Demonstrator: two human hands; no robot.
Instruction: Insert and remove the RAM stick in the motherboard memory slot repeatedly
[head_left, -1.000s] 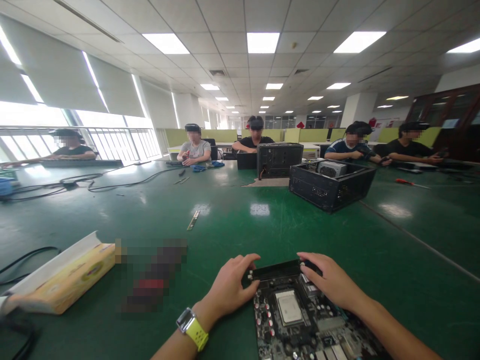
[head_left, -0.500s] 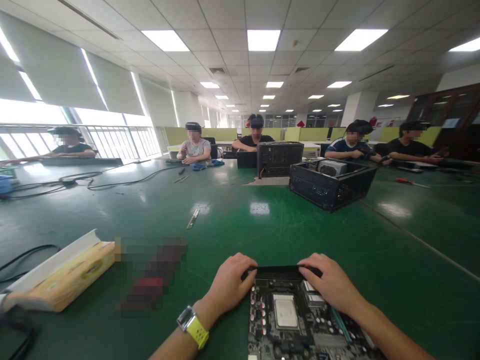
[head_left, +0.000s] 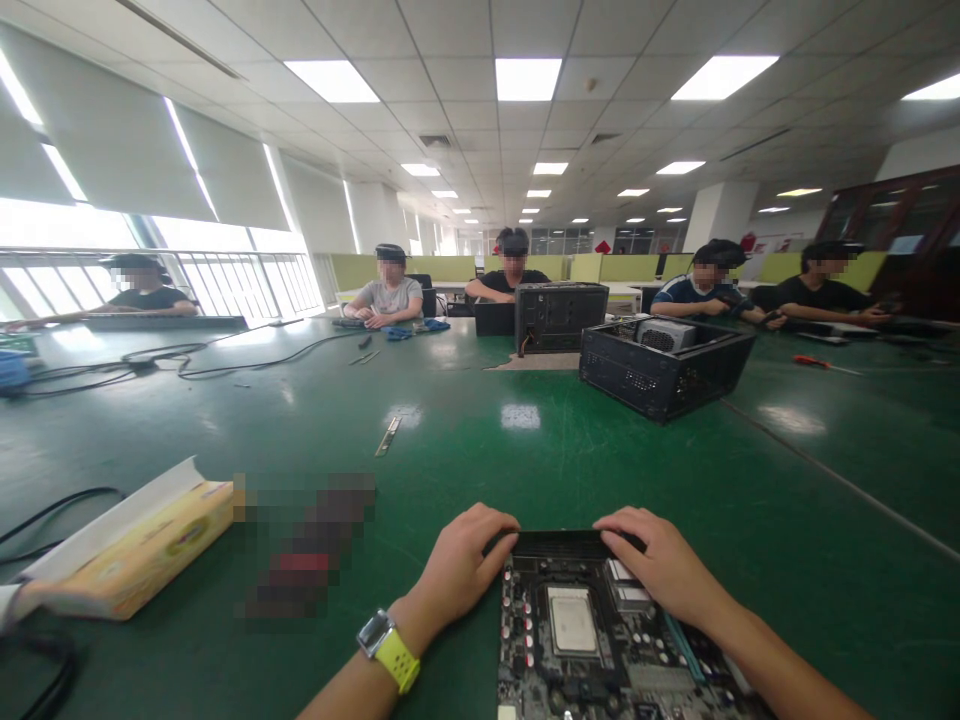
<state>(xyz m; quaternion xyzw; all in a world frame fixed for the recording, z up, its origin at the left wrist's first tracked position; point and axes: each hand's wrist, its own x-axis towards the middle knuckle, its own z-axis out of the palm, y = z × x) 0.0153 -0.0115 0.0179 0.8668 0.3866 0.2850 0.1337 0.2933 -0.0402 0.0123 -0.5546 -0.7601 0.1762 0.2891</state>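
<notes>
My left hand and my right hand pinch the two ends of a flat, black, ridged part. It lies along the far edge of a motherboard, and its exact kind is hard to make out. Fingers curl over the part's far side with the thumbs nearer me. On the motherboard, a silver processor sits in its socket. White memory slots lie just below my right hand. The board's near edge is cut off by the frame.
An opened computer case and an upright one stand ahead. A memory stick lies on the green table. To the left are a yellow tissue pack and cables. A screwdriver lies far right; several people sit opposite.
Both of my hands keep their hold on the black part, almost unmoved. Across the table, the grey-shirted person's raised hand has come down to the tabletop.
</notes>
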